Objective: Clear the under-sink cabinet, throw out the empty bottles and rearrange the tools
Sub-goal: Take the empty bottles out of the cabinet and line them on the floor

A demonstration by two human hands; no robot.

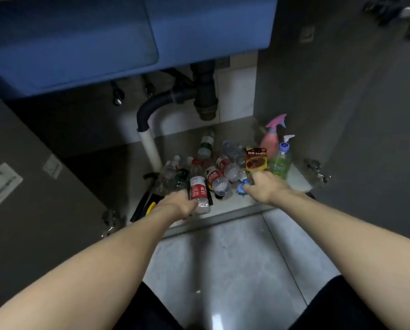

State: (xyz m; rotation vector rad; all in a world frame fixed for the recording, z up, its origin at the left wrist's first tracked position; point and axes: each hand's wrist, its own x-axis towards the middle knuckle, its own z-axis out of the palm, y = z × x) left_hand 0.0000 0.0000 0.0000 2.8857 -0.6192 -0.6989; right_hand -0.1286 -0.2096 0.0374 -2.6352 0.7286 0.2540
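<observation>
Below, bottle-strewn cabinet floor (225, 206)

Blue sink basin (80, 44). Black drain pipe (205, 91) joined to white pipe (149, 144). Clear bottles with red-and-white labels (198, 189). Pink spray bottle (271, 139); green pump bottle (281, 163). Red-and-yellow packet (256, 159). Grey cabinet doors (342, 115); pale grey floor tiles (223, 258).

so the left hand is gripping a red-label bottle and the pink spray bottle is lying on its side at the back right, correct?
Not quite. In the head view the pink spray bottle stands upright at the back right, not on its side. The rest holds: the left hand grips a red-label bottle.
</observation>
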